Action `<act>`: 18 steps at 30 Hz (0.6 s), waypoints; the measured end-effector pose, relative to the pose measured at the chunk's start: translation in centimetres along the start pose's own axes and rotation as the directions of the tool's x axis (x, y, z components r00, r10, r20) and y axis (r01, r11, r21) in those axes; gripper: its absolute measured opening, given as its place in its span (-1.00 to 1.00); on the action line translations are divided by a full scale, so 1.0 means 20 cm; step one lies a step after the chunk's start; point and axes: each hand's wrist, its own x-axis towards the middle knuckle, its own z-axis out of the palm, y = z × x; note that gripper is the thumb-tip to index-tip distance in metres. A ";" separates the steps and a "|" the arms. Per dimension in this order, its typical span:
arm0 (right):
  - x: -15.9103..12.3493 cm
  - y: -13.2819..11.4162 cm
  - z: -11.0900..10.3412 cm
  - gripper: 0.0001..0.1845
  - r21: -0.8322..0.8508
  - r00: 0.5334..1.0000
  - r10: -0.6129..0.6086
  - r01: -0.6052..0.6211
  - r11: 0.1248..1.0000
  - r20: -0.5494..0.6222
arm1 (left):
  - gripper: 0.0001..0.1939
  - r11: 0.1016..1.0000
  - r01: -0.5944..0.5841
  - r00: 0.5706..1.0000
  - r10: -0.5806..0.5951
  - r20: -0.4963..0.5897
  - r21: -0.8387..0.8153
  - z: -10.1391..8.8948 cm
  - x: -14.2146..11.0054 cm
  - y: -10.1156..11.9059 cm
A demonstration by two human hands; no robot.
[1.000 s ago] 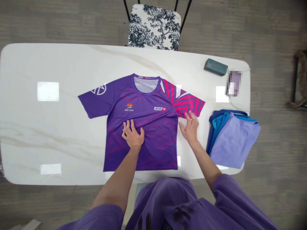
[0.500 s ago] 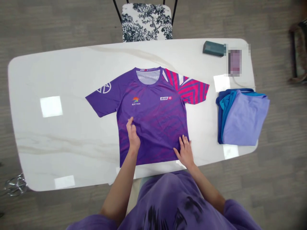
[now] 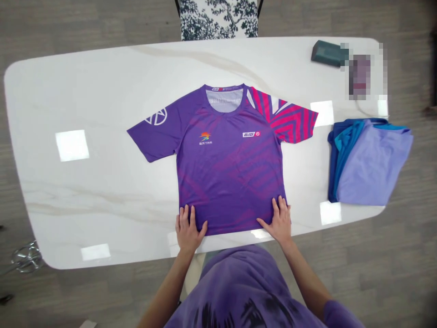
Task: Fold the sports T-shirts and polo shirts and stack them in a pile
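A purple T-shirt (image 3: 228, 168) with one pink-striped sleeve lies spread front side up on the table, its collar pointing away from me. My left hand (image 3: 190, 230) rests flat on the shirt's lower left corner, fingers spread. At the lower right corner, my right hand (image 3: 280, 222) presses on the hem with its fingers apart. Neither hand grips the cloth. Both sleeves lie stretched out to the sides, and the fabric is mostly smooth with faint wrinkles.
On the white marble-patterned table (image 3: 102, 191), a stack of folded clothes (image 3: 372, 164) in blue and lilac sits at the right. Behind it are a dark green case (image 3: 328, 53) and a pixelated item (image 3: 361, 75). A patterned chair (image 3: 218, 20) stands beyond the far edge.
My left hand has come down from the shirt's middle to its lower left corner and now lies flat. My right hand stays at the lower right corner. The view has shifted slightly.
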 end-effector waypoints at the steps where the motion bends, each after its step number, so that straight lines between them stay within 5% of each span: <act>1: -0.01 0.01 0.01 0.37 -0.008 1.000 0.005 -0.005 1.000 -0.001 | 0.01 1.000 0.005 1.000 -0.005 -0.003 0.015 0.01 0.00 0.00; 9: -0.03 0.04 0.03 0.32 -0.030 0.998 -0.020 0.018 0.999 -0.062 | 0.05 0.999 -0.009 1.000 0.010 -0.018 0.053 0.00 0.00 0.05; 18: -0.06 0.01 -0.10 0.14 -0.099 0.973 -0.154 0.138 0.985 -0.171 | 0.20 0.999 -0.023 0.999 0.024 0.029 -0.027 -0.20 -0.05 0.17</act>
